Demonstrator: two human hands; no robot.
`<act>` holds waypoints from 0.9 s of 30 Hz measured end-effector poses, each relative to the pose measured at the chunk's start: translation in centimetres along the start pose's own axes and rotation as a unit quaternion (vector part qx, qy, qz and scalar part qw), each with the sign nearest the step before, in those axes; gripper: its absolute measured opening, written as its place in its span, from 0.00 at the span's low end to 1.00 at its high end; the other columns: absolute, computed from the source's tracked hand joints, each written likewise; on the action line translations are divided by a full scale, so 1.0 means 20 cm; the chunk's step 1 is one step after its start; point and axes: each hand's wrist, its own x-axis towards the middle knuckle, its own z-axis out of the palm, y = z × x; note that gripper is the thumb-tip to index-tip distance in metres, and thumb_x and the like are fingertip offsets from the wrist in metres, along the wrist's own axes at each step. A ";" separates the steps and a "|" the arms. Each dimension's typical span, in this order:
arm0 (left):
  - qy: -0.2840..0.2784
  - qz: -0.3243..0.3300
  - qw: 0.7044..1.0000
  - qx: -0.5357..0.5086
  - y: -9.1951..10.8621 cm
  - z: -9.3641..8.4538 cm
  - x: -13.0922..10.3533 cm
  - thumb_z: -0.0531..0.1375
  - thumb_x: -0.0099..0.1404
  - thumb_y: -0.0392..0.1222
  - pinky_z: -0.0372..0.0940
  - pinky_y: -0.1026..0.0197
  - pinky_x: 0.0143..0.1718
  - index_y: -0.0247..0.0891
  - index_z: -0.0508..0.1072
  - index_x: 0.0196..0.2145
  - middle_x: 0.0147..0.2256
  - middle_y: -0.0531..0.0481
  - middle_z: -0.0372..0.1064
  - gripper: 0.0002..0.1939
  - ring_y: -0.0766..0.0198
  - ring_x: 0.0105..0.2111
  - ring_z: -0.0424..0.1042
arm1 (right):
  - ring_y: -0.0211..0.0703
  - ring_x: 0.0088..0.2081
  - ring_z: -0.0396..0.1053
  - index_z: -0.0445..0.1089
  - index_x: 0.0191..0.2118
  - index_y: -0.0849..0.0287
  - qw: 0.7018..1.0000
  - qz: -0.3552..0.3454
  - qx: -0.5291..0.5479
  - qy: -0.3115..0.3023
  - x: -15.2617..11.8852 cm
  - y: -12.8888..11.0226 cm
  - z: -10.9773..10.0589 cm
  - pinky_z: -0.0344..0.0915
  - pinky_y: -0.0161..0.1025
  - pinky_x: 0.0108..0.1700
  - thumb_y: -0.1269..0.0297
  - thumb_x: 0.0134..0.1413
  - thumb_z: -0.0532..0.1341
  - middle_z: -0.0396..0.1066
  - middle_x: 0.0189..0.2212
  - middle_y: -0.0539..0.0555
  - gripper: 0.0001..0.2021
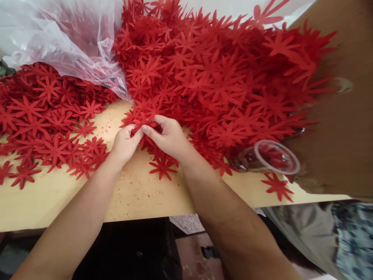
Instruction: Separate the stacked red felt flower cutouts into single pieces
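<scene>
Fingers (136, 133) of both hands are pressed together on one red flower cutout (142, 123), pinching it from either side right at the near edge of the big heap. Left hand (125, 144) has it by thumb and forefinger, right hand (167, 136) comes in over the top and nips the same piece, so the two sets of fingertips are basically touching.

My guess on handling: these look like thin felt or foam, so super light, floppy, not fragile but the skinny petals will bend and snag on their neighbours. They seem to cling in layers, so I'd grab near the centre of the flower or low on a petal, not out at a tip.

Around it: the main pile of red flowers (221, 77) fills the back of the worktop (136, 194), and a flatter spread of flowers (43, 124) sits off to the left. A clear plastic bag (67, 39) lies crumpled at the back left, over part of both. A clear plastic cup (268, 157) lies on its side to the right, next to a brown cardboard box (344, 116). Red crumbs dust the bare wood.
</scene>
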 end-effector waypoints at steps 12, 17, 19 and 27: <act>-0.007 -0.044 0.996 -0.075 0.00 0.01 0.01 0.57 0.59 0.38 0.61 0.65 0.27 0.36 0.66 0.27 0.23 0.55 0.65 0.04 0.72 0.21 0.63 | 0.32 0.21 0.52 0.60 0.20 0.58 0.989 0.052 0.057 0.125 0.05 0.06 -0.07 0.53 0.33 0.24 0.51 0.46 0.61 0.55 0.18 0.46 0.17; 0.030 -0.055 0.994 -0.091 -0.01 0.01 0.02 0.57 0.59 0.42 0.59 0.66 0.24 0.36 0.65 0.29 0.21 0.56 0.64 0.07 0.72 0.20 0.63 | 0.31 0.19 0.47 0.54 0.16 0.57 0.987 0.063 0.033 0.145 0.04 0.04 -0.07 0.47 0.34 0.21 0.43 0.46 0.57 0.46 0.15 0.45 0.24; 0.044 -0.050 0.993 -0.102 0.00 0.01 0.01 0.59 0.57 0.44 0.57 0.66 0.23 0.37 0.65 0.29 0.21 0.57 0.62 0.09 0.73 0.19 0.62 | 0.31 0.19 0.46 0.53 0.16 0.57 0.987 0.056 0.035 0.144 0.04 0.04 -0.07 0.46 0.34 0.21 0.41 0.44 0.58 0.45 0.15 0.45 0.25; 0.007 0.003 0.992 -0.124 0.01 0.02 0.00 0.65 0.50 0.41 0.63 0.65 0.37 0.36 0.69 0.31 0.30 0.54 0.70 0.11 0.71 0.30 0.68 | 0.30 0.18 0.51 0.57 0.17 0.58 0.995 0.048 0.085 0.008 0.01 -0.01 0.00 0.52 0.33 0.21 0.38 0.45 0.55 0.53 0.15 0.45 0.26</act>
